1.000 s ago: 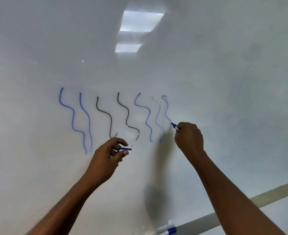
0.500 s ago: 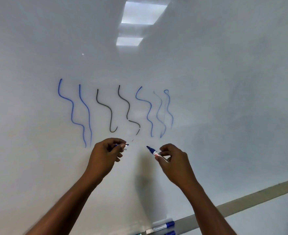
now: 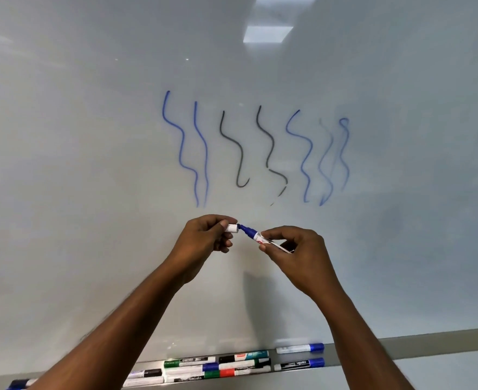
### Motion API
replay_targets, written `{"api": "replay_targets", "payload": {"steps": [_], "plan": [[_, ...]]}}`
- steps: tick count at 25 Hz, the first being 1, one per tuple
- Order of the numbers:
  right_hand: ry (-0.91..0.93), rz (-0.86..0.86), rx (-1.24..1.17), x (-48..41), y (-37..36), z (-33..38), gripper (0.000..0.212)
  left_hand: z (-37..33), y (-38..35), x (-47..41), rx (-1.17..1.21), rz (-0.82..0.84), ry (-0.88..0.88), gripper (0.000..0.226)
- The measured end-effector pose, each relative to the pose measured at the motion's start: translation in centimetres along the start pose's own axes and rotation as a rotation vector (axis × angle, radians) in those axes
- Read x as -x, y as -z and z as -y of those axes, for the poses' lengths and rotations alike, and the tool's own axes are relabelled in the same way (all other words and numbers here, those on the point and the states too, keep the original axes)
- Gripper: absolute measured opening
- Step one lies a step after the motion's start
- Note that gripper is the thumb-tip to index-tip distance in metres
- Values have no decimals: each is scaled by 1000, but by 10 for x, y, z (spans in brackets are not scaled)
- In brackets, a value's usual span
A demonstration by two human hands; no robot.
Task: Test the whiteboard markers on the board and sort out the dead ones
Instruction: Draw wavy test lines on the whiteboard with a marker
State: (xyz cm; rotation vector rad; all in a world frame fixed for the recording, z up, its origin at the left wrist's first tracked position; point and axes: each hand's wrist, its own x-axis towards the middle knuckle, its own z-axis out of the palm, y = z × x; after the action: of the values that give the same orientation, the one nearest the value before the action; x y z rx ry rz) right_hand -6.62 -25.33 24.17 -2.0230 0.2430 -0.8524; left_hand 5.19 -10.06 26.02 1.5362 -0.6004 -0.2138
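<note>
Left hand [image 3: 204,239] pinches the cap [image 3: 231,228], right hand [image 3: 296,250] pinches the blue marker [image 3: 256,236], tip just at the cap mouth, hands close together. Looks like recapping. Keep both in line, push till seated. Stroke [image 3: 343,153] above the right hand is faint, so likely weak. Park it apart from the markers [image 3: 232,367] on the tray [image 3: 401,353] below.

head view, close, facing up at whiteboard [image 3: 91,136]

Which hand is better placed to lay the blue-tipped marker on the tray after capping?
Right. The right hand grips the blue-tipped white marker by its barrel; the left hand pinches only the cap.
</note>
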Motion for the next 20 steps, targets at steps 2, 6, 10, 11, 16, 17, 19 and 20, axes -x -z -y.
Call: {"api": "replay_targets", "payload": {"steps": [2, 6, 10, 11, 16, 17, 19, 20], "plan": [[4, 23, 11, 0, -5, 1, 10, 2, 6, 2, -12, -5, 2, 25], [-1, 63, 33, -1, -11, 4, 8, 5, 15, 3, 7, -9, -1, 23], [0, 117, 74, 0, -15, 7, 10, 6, 17, 7, -75, 63, -34, 19], [4, 126, 88, -1, -16, 8, 9, 6, 18, 8, -125, 90, -52, 18], [23, 108, 133, -5, -31, 19, 10, 2, 39, 11, -123, 138, -60, 19], [18, 93, 140, -5, -38, 21, 12, 3, 43, 12, -129, 125, -64, 19], [-3, 85, 125, -6, -51, 25, 14, 7, 51, 15, -165, 95, -83, 20], [-14, 87, 99, -6, -57, 26, 14, 8, 55, 17, -186, 81, -91, 20]]}}
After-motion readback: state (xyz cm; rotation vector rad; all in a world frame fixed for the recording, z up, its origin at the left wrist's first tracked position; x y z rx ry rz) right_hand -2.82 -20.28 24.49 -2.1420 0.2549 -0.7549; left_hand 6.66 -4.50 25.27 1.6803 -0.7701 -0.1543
